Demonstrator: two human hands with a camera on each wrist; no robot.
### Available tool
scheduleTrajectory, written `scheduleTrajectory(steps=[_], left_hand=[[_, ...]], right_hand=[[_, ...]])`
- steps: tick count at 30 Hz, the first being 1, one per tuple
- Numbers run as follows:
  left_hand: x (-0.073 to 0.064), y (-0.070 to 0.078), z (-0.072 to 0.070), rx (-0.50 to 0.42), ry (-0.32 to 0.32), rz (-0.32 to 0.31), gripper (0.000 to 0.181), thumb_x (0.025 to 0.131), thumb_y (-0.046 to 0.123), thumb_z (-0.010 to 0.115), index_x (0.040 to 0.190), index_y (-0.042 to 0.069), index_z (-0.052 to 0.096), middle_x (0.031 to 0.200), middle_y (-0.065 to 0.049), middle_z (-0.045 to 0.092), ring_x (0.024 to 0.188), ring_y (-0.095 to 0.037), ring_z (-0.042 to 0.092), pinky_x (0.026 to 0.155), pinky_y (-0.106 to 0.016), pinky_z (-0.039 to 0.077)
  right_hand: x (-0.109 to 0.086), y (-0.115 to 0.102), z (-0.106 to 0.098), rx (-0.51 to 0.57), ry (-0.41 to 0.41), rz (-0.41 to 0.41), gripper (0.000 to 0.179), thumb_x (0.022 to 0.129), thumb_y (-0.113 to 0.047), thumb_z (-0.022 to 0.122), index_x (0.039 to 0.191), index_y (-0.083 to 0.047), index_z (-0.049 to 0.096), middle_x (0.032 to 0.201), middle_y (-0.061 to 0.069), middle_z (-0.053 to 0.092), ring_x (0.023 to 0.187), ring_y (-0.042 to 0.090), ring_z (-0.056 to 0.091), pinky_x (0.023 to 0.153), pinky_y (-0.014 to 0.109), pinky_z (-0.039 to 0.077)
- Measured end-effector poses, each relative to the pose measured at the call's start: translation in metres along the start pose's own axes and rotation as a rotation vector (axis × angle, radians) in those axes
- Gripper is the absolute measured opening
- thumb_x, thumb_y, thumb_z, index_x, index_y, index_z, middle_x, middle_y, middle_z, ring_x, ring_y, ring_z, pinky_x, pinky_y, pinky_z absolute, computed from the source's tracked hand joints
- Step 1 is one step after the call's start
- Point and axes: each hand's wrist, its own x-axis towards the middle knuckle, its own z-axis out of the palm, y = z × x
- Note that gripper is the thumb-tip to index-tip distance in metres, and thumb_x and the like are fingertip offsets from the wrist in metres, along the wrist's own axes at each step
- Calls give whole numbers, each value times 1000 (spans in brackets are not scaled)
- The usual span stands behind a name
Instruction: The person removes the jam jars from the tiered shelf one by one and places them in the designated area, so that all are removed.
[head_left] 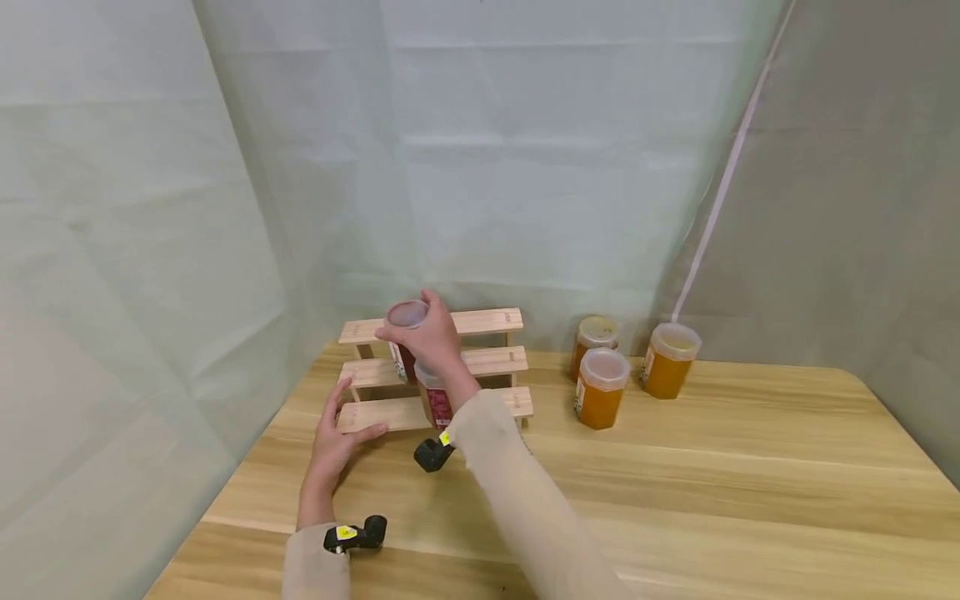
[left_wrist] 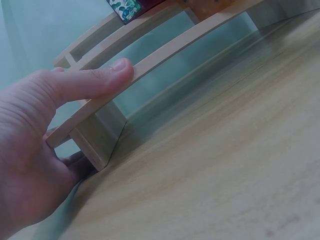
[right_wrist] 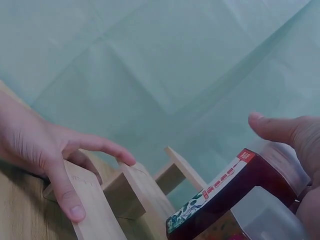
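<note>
A three-tier wooden display rack (head_left: 390,414) stands on the table, its left end gripped by my left hand (head_left: 332,446). The left thumb (left_wrist: 102,82) lies on the lowest board, with the other fingers around the end. My right hand (head_left: 433,333) spans the lid of a dark red jar (right_wrist: 227,192), thumb on the left side and a finger behind. This jar stands at the middle board, tilted in the tilted right wrist view. In front of it, a second jar with a red label (head_left: 437,408) is on the lowest board, partly hidden by my right wrist.
To the right of the rack stand three amber jars with pale lids: one at the back (head_left: 596,342), one nearer (head_left: 602,392) and one farther right (head_left: 670,362). Pale cloth (head_left: 525,208) hangs behind the wooden table (head_left: 712,483).
</note>
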Motion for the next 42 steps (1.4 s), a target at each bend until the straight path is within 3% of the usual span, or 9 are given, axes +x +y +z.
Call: scheduleTrajectory(steps=[7,13,18,26,34,38,42], left_hand=[[0,-1,1,0,7,-1,104,76,10,83,155,33,20,161,-18,16,144,-40,21,119,-61,18],[-4,0,-4,-1,13,-13,105,77,8,82,155,33,18,161,-18,15,145,-39,21,119,-58,18],[-16,17,-8,-16,7,-49,104,78,4,80,156,28,17,162,-20,12,146,-40,18,120,-58,17],[-12,-3,-20,-8,44,-39,106,77,5,81,156,34,16,160,-19,16,142,-38,25,119,-54,21],[-7,-3,-3,-12,30,1,106,75,8,83,155,34,20,160,-19,17,142,-39,24,119,-57,19],[-3,-3,9,-18,-6,20,104,75,9,84,155,33,21,160,-18,17,144,-39,24,120,-56,19],[-3,-4,14,-33,-22,13,105,75,7,83,155,33,20,160,-17,18,141,-38,29,119,-53,24]], right_hand=[[3,-1,1,-75,10,18,98,74,-33,85,153,-17,30,148,8,48,127,30,52,104,49,44],[3,-3,6,-64,19,53,88,74,-35,84,148,-21,39,140,7,54,121,30,55,98,48,47],[0,-6,11,-37,51,63,78,75,-35,83,142,-23,46,135,9,58,118,30,57,96,47,50],[-1,-5,21,103,127,43,71,74,-30,83,137,-19,51,128,13,61,111,30,59,91,44,52],[0,1,6,290,268,-6,64,72,-28,85,128,-16,57,124,12,63,109,27,61,91,41,54],[4,6,-7,315,358,-8,60,70,-28,85,123,-15,59,122,12,64,109,26,61,92,39,53],[8,6,-20,318,377,-41,58,71,-25,85,122,-13,59,122,12,64,110,26,60,94,39,52]])
